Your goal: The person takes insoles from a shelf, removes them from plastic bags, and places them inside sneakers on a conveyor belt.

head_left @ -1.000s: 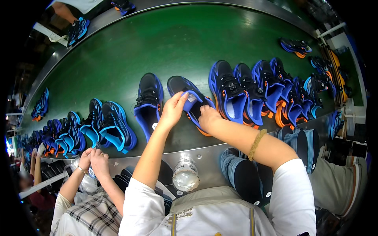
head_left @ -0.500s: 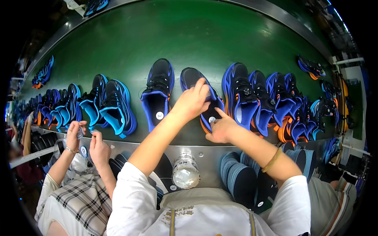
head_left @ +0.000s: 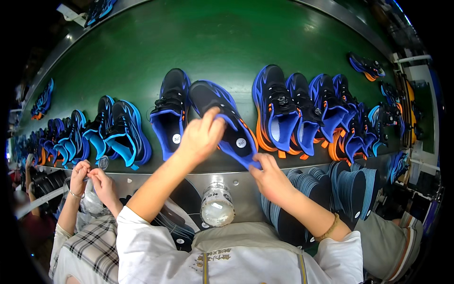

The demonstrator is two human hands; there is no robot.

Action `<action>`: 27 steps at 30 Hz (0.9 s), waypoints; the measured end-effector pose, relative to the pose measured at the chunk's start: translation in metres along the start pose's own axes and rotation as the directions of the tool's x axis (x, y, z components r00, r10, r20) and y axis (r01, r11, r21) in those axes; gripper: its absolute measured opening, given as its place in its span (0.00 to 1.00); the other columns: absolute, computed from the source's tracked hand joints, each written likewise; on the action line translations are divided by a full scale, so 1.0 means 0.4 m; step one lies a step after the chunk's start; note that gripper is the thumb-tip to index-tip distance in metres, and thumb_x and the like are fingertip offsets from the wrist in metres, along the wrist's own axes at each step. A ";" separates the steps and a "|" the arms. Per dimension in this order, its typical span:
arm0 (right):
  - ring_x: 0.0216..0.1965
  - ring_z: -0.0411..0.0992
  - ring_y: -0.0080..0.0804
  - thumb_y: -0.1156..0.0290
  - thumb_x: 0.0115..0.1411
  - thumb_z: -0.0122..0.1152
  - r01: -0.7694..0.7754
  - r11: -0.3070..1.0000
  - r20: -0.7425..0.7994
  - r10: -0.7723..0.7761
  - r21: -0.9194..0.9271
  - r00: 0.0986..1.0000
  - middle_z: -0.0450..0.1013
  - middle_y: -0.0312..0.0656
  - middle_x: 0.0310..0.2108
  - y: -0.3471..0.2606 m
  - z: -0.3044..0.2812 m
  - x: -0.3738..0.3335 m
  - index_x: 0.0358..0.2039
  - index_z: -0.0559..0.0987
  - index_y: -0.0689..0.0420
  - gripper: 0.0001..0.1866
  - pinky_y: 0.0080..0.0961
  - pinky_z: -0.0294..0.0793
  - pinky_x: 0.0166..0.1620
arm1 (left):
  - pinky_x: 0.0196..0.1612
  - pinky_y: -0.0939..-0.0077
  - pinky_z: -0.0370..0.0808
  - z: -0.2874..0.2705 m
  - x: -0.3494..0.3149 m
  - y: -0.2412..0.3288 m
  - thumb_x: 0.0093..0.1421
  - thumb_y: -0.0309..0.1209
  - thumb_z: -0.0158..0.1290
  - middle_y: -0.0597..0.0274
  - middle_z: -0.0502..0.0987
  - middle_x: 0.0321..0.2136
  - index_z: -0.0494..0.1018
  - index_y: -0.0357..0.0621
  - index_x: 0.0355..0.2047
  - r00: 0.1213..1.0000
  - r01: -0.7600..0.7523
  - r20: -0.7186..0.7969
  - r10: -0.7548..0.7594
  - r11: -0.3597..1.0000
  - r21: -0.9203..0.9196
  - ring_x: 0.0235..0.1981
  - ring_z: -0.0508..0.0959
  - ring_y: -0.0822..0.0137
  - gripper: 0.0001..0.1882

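A black sneaker [head_left: 211, 96] with blue trim and an orange sole edge lies slanted on the green work surface, toe to the far left. My left hand [head_left: 203, 137] is closed at its laces and tongue, fingertips partly hidden. At the heel, my right hand [head_left: 271, 180] grips the blue collar between thumb and fingers. Inside the shoe a round white sticker [head_left: 241, 143] shows on the dark insole. Its matching sneaker [head_left: 174, 85] stands close by on the left, toe pointing away, also with a sticker inside.
More blue-and-orange sneakers [head_left: 273, 90] line up on the right; turquoise-trimmed ones [head_left: 128, 118] stand left. Stacked insoles [head_left: 302, 208] sit below the metal edge [head_left: 246, 182], beside a clear plastic jar [head_left: 217, 208]. A co-worker's hands [head_left: 103, 185] are at the left.
The sneaker has swung round, its toe now nearer its mate. My right hand has gone from inside the shoe to the heel collar. My left hand has shifted left and nearer me.
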State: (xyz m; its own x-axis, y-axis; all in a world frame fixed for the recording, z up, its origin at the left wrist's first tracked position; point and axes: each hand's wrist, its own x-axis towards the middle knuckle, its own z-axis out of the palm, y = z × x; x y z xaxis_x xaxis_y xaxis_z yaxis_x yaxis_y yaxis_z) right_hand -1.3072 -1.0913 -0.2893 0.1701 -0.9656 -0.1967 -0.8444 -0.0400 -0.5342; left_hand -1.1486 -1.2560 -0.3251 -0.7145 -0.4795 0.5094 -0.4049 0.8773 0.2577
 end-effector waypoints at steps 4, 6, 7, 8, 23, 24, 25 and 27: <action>0.45 0.62 0.48 0.81 0.45 0.52 0.036 0.997 -0.190 -0.023 0.061 0.981 0.63 0.52 0.42 -0.027 -0.045 0.025 0.35 0.71 0.66 0.13 0.33 0.65 0.49 | 0.25 0.75 0.73 0.027 0.020 -0.048 0.48 0.29 0.55 0.54 0.72 0.39 0.72 0.42 0.27 0.987 0.153 0.057 -0.152 0.988 -0.002 0.22 0.76 0.61 0.06; 0.42 0.66 0.47 0.81 0.44 0.57 0.141 0.978 -0.365 -0.077 0.153 0.928 0.66 0.51 0.38 -0.042 -0.084 -0.019 0.33 0.71 0.64 0.12 0.36 0.66 0.47 | 0.27 0.75 0.72 0.014 0.028 -0.073 0.48 0.28 0.56 0.54 0.72 0.39 0.72 0.41 0.26 0.975 0.211 0.102 -0.198 0.966 -0.148 0.23 0.75 0.60 0.06; 0.41 0.67 0.47 0.80 0.43 0.58 0.161 0.979 -0.421 -0.094 0.128 0.902 0.66 0.49 0.38 -0.044 -0.098 -0.067 0.32 0.72 0.64 0.13 0.37 0.66 0.45 | 0.28 0.75 0.72 0.001 0.032 -0.085 0.48 0.28 0.57 0.53 0.72 0.40 0.73 0.39 0.26 0.958 0.277 0.154 -0.241 0.915 -0.292 0.25 0.75 0.58 0.06; 0.39 0.67 0.47 0.80 0.41 0.60 0.181 0.978 -0.475 -0.111 0.104 0.873 0.67 0.48 0.37 -0.051 -0.108 -0.125 0.32 0.72 0.63 0.14 0.38 0.67 0.44 | 0.33 0.76 0.72 -0.025 0.029 -0.096 0.49 0.27 0.56 0.52 0.72 0.42 0.73 0.38 0.26 0.883 0.448 0.332 -0.333 0.807 -0.384 0.30 0.76 0.60 0.06; 0.45 0.61 0.57 0.62 0.39 0.69 -0.604 0.781 -0.139 0.624 0.161 0.769 0.54 0.62 0.54 -0.173 -0.097 -0.588 0.46 0.65 0.62 0.35 0.40 0.64 0.46 | 0.19 0.83 0.54 0.003 0.204 0.133 0.50 0.33 0.50 0.73 0.56 0.15 0.60 0.47 0.27 0.758 0.555 0.470 -0.452 0.069 -0.829 0.16 0.57 0.77 0.10; 0.44 0.62 0.55 0.64 0.39 0.69 -0.539 0.827 -0.123 0.558 0.158 0.821 0.54 0.62 0.53 -0.176 -0.152 -0.573 0.47 0.66 0.63 0.35 0.40 0.65 0.45 | 0.20 0.80 0.59 0.038 0.204 0.144 0.50 0.35 0.52 0.69 0.59 0.17 0.61 0.45 0.35 0.828 0.560 0.461 -0.318 0.458 -0.690 0.18 0.61 0.76 0.15; 0.43 0.63 0.54 0.65 0.39 0.68 -0.460 0.874 -0.104 0.478 0.159 0.872 0.55 0.62 0.53 -0.170 -0.201 -0.551 0.48 0.66 0.63 0.35 0.39 0.65 0.44 | 0.24 0.71 0.67 0.073 0.195 0.164 0.50 0.40 0.53 0.61 0.65 0.21 0.61 0.44 0.43 0.926 0.375 0.267 -0.266 0.725 -0.578 0.21 0.70 0.67 0.23; 0.40 0.64 0.51 0.69 0.38 0.67 -0.316 0.946 -0.258 0.322 0.067 0.911 0.58 0.61 0.52 -0.134 -0.275 -0.501 0.47 0.69 0.63 0.32 0.37 0.66 0.42 | 0.28 0.63 0.70 0.115 0.209 0.166 0.51 0.41 0.53 0.51 0.69 0.28 0.60 0.46 0.49 0.917 0.251 0.372 -0.146 0.935 -0.251 0.27 0.74 0.56 0.27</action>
State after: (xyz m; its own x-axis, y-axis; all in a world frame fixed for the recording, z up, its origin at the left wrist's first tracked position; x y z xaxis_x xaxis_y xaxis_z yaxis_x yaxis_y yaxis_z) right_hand -1.3520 -0.9238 -0.1310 -0.2483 -0.9586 -0.1390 -0.8189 0.2844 -0.4986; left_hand -1.2614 -1.2386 -0.3032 -0.8079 -0.5762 0.1236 -0.4149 0.7051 0.5751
